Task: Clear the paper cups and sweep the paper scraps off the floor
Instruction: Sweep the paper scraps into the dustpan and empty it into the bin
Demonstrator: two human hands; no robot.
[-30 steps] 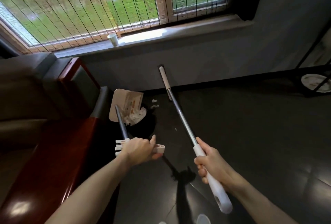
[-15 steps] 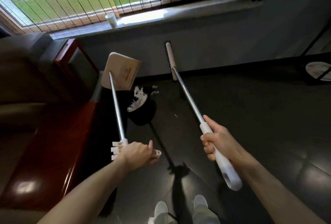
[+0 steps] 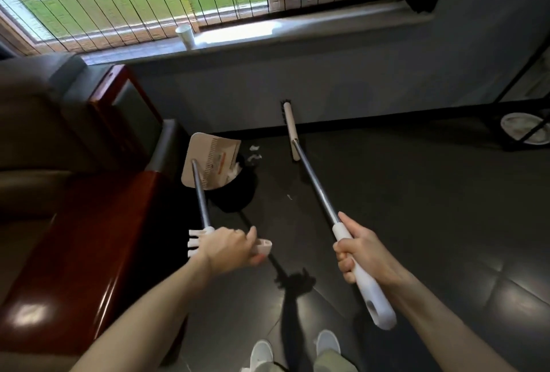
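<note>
Right now the person is standing on the dark floor (image 3: 416,222) facing the window, a tool in each fist. The left hand (image 3: 227,248) is wrapping tightly around the white comb-toothed grip of the dustpan (image 3: 209,163), whose beige pan is tilting up over a black bin (image 3: 238,196) beside the red-brown armrest; white scraps are showing at the pan's lower edge. The right hand (image 3: 361,252) is clenching the white handle of the broom (image 3: 290,133), its head lying near the baseboard. A few paper scraps (image 3: 255,153) are lying on the floor between pan and broom head, with one small bit nearer. A paper cup (image 3: 185,35) is standing upright on the windowsill (image 3: 327,26).
</note>
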